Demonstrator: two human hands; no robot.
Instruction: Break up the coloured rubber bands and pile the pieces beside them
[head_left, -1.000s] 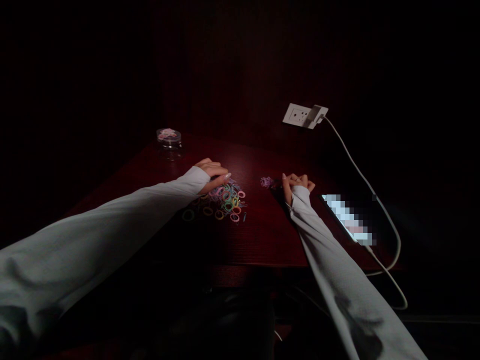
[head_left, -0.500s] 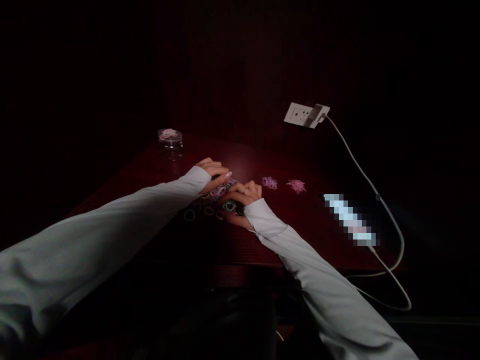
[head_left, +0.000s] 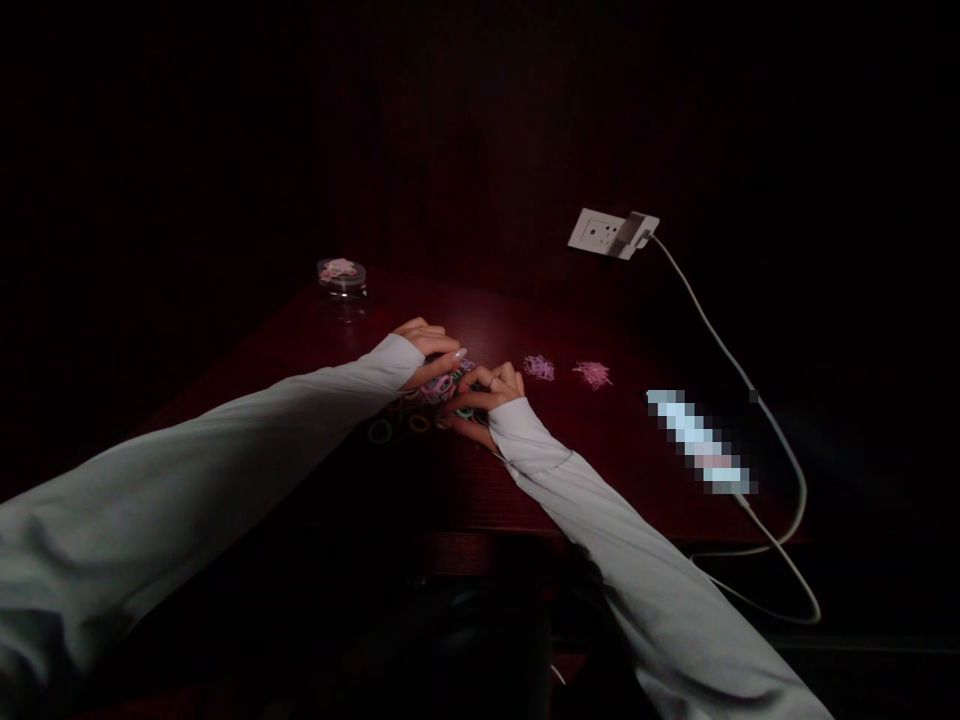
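A pile of small coloured hair ties (head_left: 437,388) in pink, purple, green and yellow lies on the dark red table between my hands. My left hand (head_left: 429,347) rests at the pile's far left side, fingers stretched forward and thumb alongside; no held thing shows in it. At the pile's right, my right hand (head_left: 486,390) has its thumb and forefinger tips brought together among the ties. Whatever sits between those tips is too small and dark to make out. A loose green tie (head_left: 380,431) and a yellowish tie (head_left: 418,423) lie at the near edge.
A purple bunch of ties (head_left: 538,367) and a pink bunch (head_left: 593,374) lie right of my hands. A clear lidded jar (head_left: 343,285) stands back left. A phone (head_left: 697,440) charges by a white cable (head_left: 776,430) from a wall socket (head_left: 598,232).
My right thumb has moved up towards the forefinger, closing the gap where a green tie showed. My left hand has barely shifted.
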